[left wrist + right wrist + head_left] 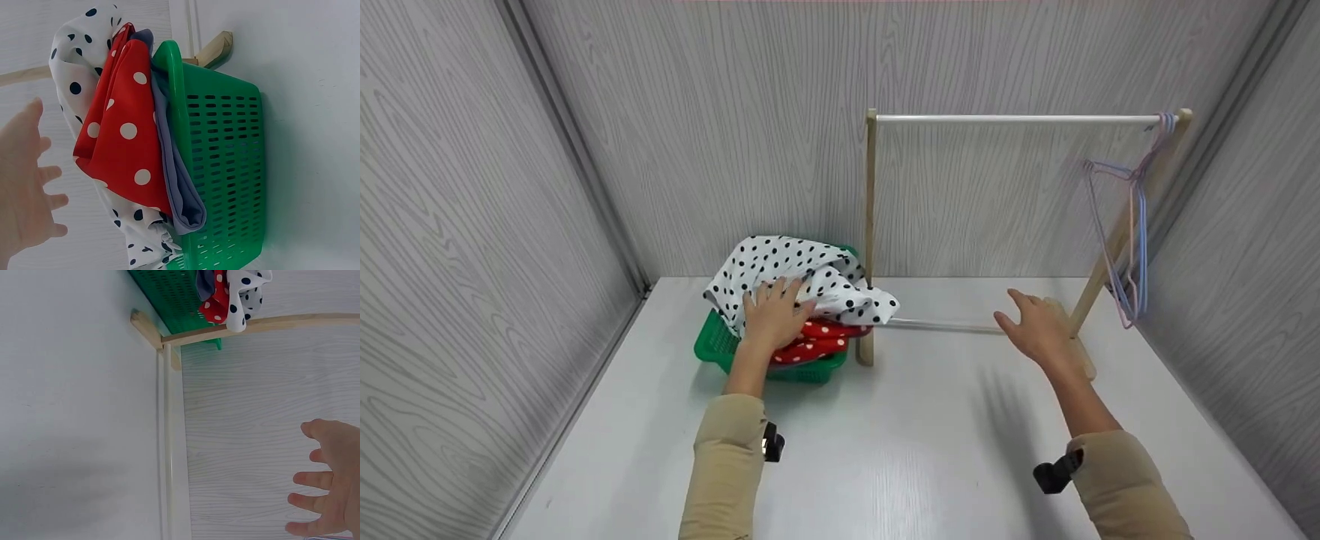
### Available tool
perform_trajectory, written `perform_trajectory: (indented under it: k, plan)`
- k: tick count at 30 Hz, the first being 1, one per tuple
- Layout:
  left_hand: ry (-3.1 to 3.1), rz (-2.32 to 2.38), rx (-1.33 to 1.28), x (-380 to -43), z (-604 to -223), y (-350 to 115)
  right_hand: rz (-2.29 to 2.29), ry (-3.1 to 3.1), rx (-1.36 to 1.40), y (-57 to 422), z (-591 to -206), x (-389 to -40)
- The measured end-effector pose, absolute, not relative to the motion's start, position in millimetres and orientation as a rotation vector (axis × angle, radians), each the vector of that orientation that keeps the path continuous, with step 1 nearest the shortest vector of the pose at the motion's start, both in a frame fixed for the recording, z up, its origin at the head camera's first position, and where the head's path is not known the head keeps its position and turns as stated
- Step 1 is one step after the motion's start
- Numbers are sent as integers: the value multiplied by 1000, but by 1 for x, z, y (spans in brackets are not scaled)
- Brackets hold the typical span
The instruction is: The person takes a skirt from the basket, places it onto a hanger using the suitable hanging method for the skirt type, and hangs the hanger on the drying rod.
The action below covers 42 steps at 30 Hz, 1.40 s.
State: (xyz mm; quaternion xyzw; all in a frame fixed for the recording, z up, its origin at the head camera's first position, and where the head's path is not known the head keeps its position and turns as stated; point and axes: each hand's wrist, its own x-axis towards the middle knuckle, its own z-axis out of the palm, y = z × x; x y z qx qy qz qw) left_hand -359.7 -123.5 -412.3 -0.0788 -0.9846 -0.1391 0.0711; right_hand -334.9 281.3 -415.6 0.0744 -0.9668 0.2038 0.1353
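Observation:
A white cloth with black dots (787,259) is heaped on top of a green plastic basket (225,146). Beneath it lie a red cloth with white dots (126,132) and a folded grey-blue cloth (179,191) that hangs over the basket's rim. My left hand (772,319) is over the dotted white cloth in the head view, its fingers spread; the left wrist view shows space between the hand and the fabrics. On the other side my right hand (1035,326) hovers with fingers extended, holding nothing, near the right foot of a clothes rack (1020,119).
Several thin hangers (1140,217), pink and blue, hang bunched at the right end of the rack's bar. The rack's left wooden post (871,195) stands right beside the basket. Grey wood-grain panels (697,112) enclose the white table (907,457) at the back and both sides.

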Motion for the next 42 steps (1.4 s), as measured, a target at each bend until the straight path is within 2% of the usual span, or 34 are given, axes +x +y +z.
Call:
perform_trajectory:
  k: [5,12,24,36,42]
  plan:
    - [-2861,-439,-235,-357,-407,-134,649,-2719,248,273,-414,-339]
    - [-2680,-423,-257,-349,-416,-169,725,-2607,444,246,-416,-343]
    - [-3194,-566,-30,-331,-446,-234,753,-2589,751,178,-401,-349]
    - [-3133,-564,-44,-333,-468,-243,547,-2584,874,100,-413,-368]
    - [-3073,-490,-108,-332,-475,-244,502,-2634,803,71,-419,-371]
